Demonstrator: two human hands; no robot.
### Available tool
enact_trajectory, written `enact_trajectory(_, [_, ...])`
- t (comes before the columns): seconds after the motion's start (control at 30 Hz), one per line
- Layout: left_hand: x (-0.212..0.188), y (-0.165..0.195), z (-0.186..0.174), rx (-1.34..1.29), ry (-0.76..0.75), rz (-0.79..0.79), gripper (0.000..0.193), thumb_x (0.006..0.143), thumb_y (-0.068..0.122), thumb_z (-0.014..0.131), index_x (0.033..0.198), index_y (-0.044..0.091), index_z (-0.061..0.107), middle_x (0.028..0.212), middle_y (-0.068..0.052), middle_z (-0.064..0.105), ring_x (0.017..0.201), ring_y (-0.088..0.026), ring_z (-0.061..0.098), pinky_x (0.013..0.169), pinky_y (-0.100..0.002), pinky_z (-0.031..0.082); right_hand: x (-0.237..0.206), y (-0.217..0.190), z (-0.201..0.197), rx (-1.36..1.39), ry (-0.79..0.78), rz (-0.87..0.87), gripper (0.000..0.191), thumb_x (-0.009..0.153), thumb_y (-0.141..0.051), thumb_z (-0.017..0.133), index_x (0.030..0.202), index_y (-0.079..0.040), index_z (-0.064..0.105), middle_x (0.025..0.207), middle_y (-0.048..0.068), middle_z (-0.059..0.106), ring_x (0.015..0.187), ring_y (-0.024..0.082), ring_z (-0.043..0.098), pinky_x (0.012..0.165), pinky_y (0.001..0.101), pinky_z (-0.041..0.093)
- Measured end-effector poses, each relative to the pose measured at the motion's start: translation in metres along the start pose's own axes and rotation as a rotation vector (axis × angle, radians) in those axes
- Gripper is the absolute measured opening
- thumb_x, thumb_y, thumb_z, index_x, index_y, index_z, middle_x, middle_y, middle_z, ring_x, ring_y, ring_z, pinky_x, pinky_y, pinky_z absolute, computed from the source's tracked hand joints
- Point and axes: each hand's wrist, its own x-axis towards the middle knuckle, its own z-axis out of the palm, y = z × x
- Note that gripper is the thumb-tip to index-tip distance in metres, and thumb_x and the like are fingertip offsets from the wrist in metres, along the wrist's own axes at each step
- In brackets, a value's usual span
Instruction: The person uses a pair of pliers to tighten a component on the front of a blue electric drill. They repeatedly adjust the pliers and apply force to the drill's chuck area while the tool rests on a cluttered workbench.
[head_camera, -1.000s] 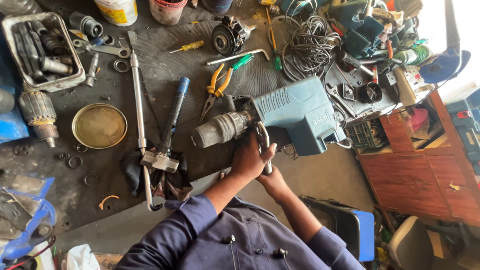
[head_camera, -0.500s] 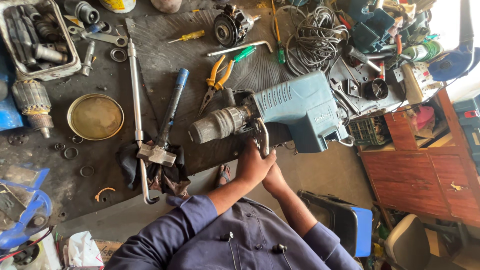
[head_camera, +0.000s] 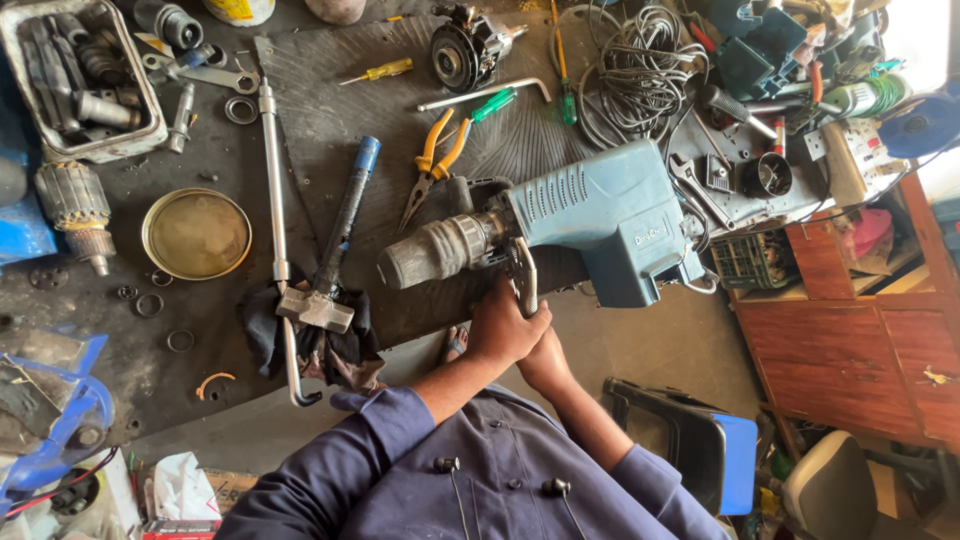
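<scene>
A blue-grey rotary hammer drill (head_camera: 610, 215) lies on the dark workbench mat (head_camera: 320, 90), its grey chuck (head_camera: 435, 250) pointing left. A metal wrench (head_camera: 522, 272) sits on the drill's neck just behind the chuck. My left hand (head_camera: 505, 328) is closed around the wrench's handle. My right hand (head_camera: 547, 362) is pressed against the left one and wraps the handle's end. Both arms wear dark blue sleeves.
Orange-handled pliers (head_camera: 435, 160), a blue-handled hammer (head_camera: 335, 240) and a long steel bar (head_camera: 275, 200) lie left of the drill. A round brass dish (head_camera: 195, 233), a tray of parts (head_camera: 75, 75), coiled wire (head_camera: 640, 60) and a blue stool (head_camera: 700, 445) surround it.
Both hands stay clamped on the wrench at the drill's neck. The view has shifted slightly, so the bench things sit a little higher in the frame.
</scene>
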Motion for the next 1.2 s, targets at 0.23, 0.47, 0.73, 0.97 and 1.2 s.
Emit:
enact_trajectory(0.23, [-0.002, 0.006, 0.007, 0.102, 0.071, -0.058, 0.051, 0.075, 0.027, 0.073, 0.117, 0.001, 0.058, 0.090, -0.025, 0.073, 0.085, -0.045, 0.071, 0.077, -0.053, 0.058, 0.001, -0.007, 0.001, 0.058, 0.037, 0.024, 0.044, 0.087, -0.023, 0.071, 0.123, -0.002, 0.060, 0.109, 0.018, 0.074, 0.105, 0.021, 0.068, 0.087, 0.0386, 0.054])
enact_trajectory(0.47, [-0.003, 0.008, 0.012, 0.079, 0.125, -0.060, 0.050, 0.075, 0.026, 0.070, 0.116, 0.000, 0.058, 0.088, -0.025, 0.073, 0.083, -0.045, 0.071, 0.077, -0.054, 0.057, 0.000, -0.007, 0.000, 0.042, 0.006, 0.046, 0.042, 0.087, -0.025, 0.071, 0.120, 0.000, 0.063, 0.112, 0.019, 0.074, 0.110, 0.022, 0.067, 0.089, 0.0394, 0.055])
enact_trajectory(0.73, [-0.006, 0.003, 0.016, 0.091, 0.130, -0.080, 0.044, 0.074, 0.026, 0.071, 0.109, 0.000, 0.060, 0.089, -0.026, 0.073, 0.084, -0.045, 0.071, 0.078, -0.053, 0.058, -0.007, -0.015, -0.002, -0.004, 0.013, 0.051, 0.042, 0.088, -0.027, 0.068, 0.120, 0.000, 0.064, 0.110, 0.020, 0.074, 0.111, 0.026, 0.070, 0.088, 0.0406, 0.054])
enact_trajectory(0.97, [-0.005, 0.006, 0.016, 0.011, 0.146, -0.043, 0.049, 0.074, 0.023, 0.069, 0.115, 0.000, 0.057, 0.087, -0.024, 0.072, 0.081, -0.045, 0.071, 0.075, -0.053, 0.057, -0.012, -0.004, -0.007, 0.192, -0.088, 0.032, 0.039, 0.089, -0.022, 0.069, 0.119, 0.003, 0.067, 0.108, 0.015, 0.075, 0.104, 0.022, 0.069, 0.088, 0.0391, 0.055])
enact_trajectory(1.2, [-0.007, 0.003, 0.031, 0.075, 0.124, -0.156, 0.037, 0.077, 0.025, 0.070, 0.106, 0.003, 0.062, 0.080, -0.019, 0.073, 0.076, -0.039, 0.073, 0.070, -0.048, 0.058, -0.023, 0.034, -0.029, 0.459, -0.369, -0.114, 0.076, 0.076, -0.009, 0.075, 0.143, -0.004, 0.040, 0.126, 0.007, 0.062, 0.111, 0.012, 0.060, 0.094, 0.0307, 0.050])
